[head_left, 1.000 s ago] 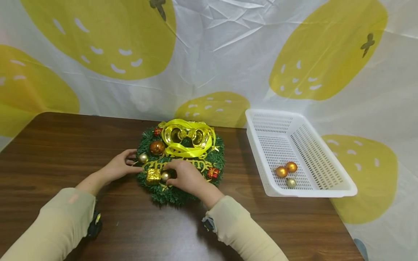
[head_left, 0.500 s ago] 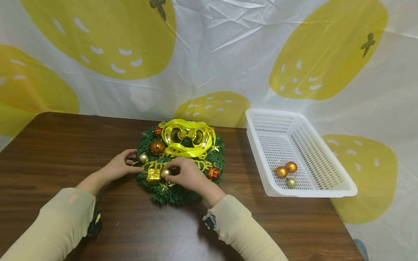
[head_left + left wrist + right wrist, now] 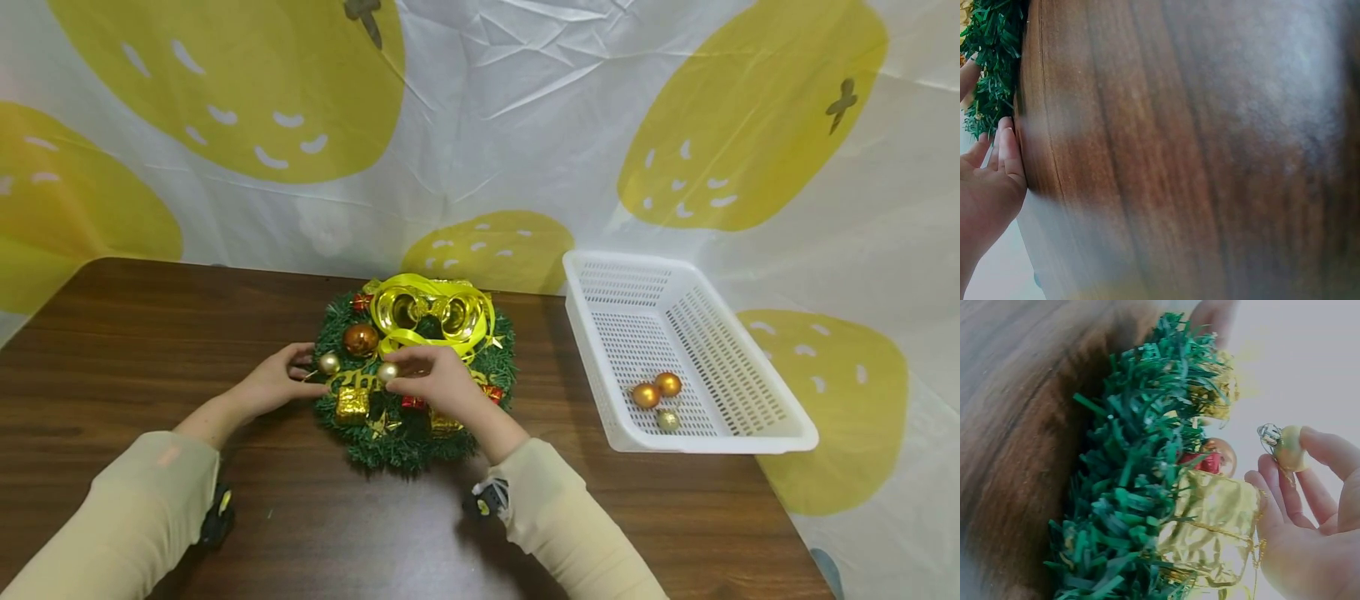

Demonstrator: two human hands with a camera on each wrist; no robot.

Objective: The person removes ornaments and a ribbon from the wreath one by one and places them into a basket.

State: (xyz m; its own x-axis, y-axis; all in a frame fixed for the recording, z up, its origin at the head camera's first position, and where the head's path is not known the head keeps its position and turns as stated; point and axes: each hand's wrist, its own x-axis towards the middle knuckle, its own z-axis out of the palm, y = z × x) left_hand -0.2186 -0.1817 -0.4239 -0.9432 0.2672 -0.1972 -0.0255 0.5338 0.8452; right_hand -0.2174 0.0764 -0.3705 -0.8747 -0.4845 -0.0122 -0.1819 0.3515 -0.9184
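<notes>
My right hand (image 3: 442,385) pinches a small gold bauble (image 3: 387,372) between thumb and fingertips over the middle of a green Christmas wreath (image 3: 390,454). In the right wrist view that bauble (image 3: 1291,449) hangs apart from the greenery, its silver cap and a thin thread visible. My left hand (image 3: 266,383) rests at the wreath's left edge, fingers fairly straight and touching the greenery (image 3: 994,87). Beside its fingertips sits another gold bauble (image 3: 328,363) on the wreath. A gold gift box (image 3: 352,405) and a gold lettering piece (image 3: 352,379), partly hidden by the right hand, also decorate it.
Gold bells (image 3: 431,315) with yellow ribbon and an orange-brown bauble (image 3: 361,340) are on the wreath's far part. A white perforated basket (image 3: 716,446) stands to the right, holding two orange baubles (image 3: 656,390) and a glittery gold one (image 3: 667,419). A fruit-print cloth hangs behind the table.
My right hand has lifted the gold bauble from beside the gold gift box and moved it away from me, uncovering small red and gold gift boxes. My left hand has stayed put.
</notes>
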